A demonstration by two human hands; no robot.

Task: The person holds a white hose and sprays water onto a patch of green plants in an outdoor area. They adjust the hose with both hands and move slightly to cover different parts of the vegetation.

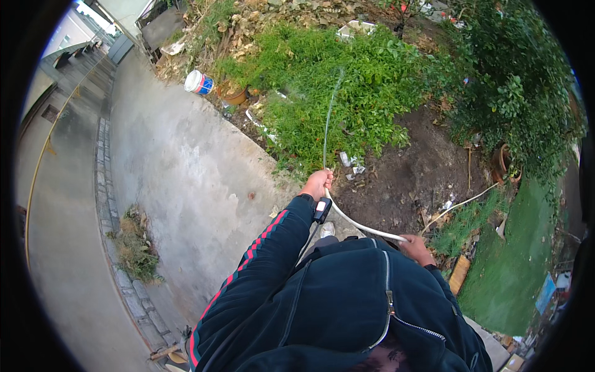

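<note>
My left hand [320,183] is closed around the end of a white garden hose [367,229]. A thin jet of water [330,109] leaves that end and falls on leafy green plants [353,88] ahead of me. The hose curves down to the right, where my right hand [416,249] grips it near my waist. Below my left wrist hangs a small black device [322,209] on a cable. Bare dark soil [413,162] lies beside the plants, with white scraps [344,159] at its edge.
Concrete pavement [186,153] spreads to the left, where a white and blue bucket [199,83] lies by the plant bed. A yellow rail [45,139] runs along the far left. On the right are a dense bush [506,83], a terracotta pot [501,162] and green ground [502,274].
</note>
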